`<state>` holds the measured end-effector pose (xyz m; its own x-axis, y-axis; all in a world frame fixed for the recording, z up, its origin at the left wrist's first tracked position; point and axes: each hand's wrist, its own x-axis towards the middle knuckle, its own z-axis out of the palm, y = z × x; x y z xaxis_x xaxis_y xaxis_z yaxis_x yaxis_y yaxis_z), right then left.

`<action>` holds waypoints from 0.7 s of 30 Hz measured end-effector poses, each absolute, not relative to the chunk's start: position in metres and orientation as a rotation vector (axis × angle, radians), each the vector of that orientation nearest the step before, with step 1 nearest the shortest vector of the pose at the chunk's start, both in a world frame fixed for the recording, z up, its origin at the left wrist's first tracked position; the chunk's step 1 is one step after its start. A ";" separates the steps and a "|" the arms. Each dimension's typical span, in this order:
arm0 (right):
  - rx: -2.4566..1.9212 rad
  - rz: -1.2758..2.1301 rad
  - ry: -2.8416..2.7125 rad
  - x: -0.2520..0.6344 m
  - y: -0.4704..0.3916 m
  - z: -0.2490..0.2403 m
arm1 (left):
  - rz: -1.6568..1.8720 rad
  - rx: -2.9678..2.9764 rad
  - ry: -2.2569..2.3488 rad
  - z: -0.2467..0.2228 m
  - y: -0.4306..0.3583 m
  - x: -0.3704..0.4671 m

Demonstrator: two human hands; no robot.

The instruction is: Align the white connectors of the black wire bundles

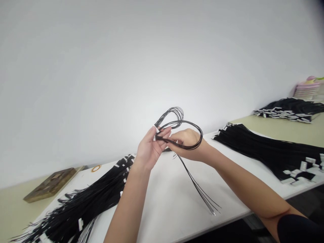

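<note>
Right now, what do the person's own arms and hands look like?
The person's left hand and right hand are ungloved, with no watch or bracelet visible. A plain dark fabric sleeve shows high on the right arm; the left arm shows no sleeve.

We've got black on the wire coil (192,147) mid-frame, white on its connector (154,136); black wires with white ends again in the lower-left pile (88,195), right-hand pile (255,145) and right-edge pile (298,105). We see white tabletop (174,192) lower centre, pale yellow-green table (283,130) at both sides, light grey wall (126,67). We also log brown block (50,184) and orange ring (93,170) left, pink striped basket (306,90) far right, black sleeve (296,229) lower right.
</note>
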<state>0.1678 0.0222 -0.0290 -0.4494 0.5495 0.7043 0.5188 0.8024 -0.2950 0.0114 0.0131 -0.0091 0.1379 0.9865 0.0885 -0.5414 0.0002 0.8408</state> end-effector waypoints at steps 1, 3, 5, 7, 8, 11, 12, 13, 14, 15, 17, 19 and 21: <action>-0.797 0.032 -2.130 0.168 0.022 -0.029 | 1.340 0.880 0.654 -0.009 0.013 0.011; -0.823 0.031 -2.113 0.168 0.022 -0.028 | 1.336 0.872 0.664 -0.008 0.012 0.012; -0.839 0.047 -2.088 0.168 0.021 -0.028 | 1.338 0.873 0.672 -0.007 0.012 0.012; -0.816 0.086 -2.073 0.170 0.021 -0.027 | 1.339 0.884 0.672 -0.006 0.012 0.012; -0.789 0.114 -2.068 0.170 0.022 -0.026 | 1.338 0.889 0.670 -0.006 0.012 0.012; -0.690 0.209 -2.043 0.172 0.024 -0.025 | 1.325 0.903 0.665 -0.007 0.012 0.011; -0.667 0.239 -2.025 0.172 0.024 -0.025 | 1.324 0.906 0.664 -0.007 0.012 0.011; -0.655 0.270 -2.004 0.172 0.025 -0.025 | 1.324 0.911 0.660 -0.007 0.012 0.010; -0.654 0.303 -1.977 0.172 0.026 -0.025 | 1.326 0.916 0.656 -0.007 0.012 0.010; -0.658 0.345 -1.945 0.172 0.026 -0.025 | 1.329 0.922 0.651 -0.008 0.012 0.009; -0.643 0.484 -1.889 0.172 0.028 -0.025 | 1.333 0.939 0.641 -0.008 0.013 0.009; -0.592 0.715 -1.848 0.175 0.031 -0.023 | 1.330 0.964 0.652 -0.007 0.013 0.008; -0.551 0.991 -1.796 0.182 0.035 -0.019 | 1.321 0.995 0.683 -0.007 0.013 0.007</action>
